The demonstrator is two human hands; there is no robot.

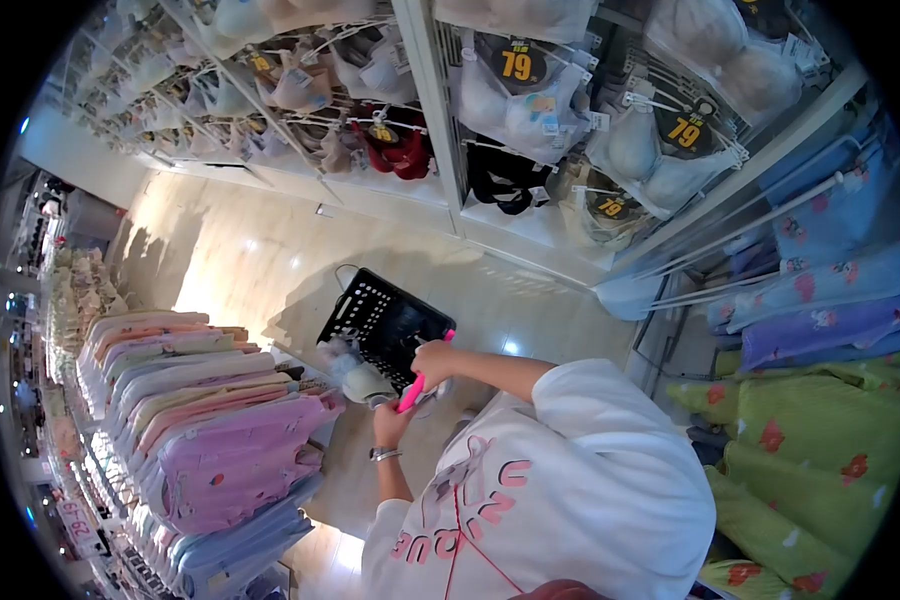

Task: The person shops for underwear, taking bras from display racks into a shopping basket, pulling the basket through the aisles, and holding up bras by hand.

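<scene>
Black shopping basket (pixel 401 298) at the centre, above a pale shop floor (pixel 240 235). The left hand (pixel 392 424) and right hand (pixel 432 364) both grasp its pink handle (pixel 410 394); an even two-handed hold should keep it level. Pale padded garments (pixel 364 382) sit at the basket's left edge, whether fully inside I cannot tell; its dark interior hides any other contents.

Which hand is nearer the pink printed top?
Left. The left hand, on the pink basket handle, is just across from the pink printed top; the right hand is farther along that handle.
</scene>
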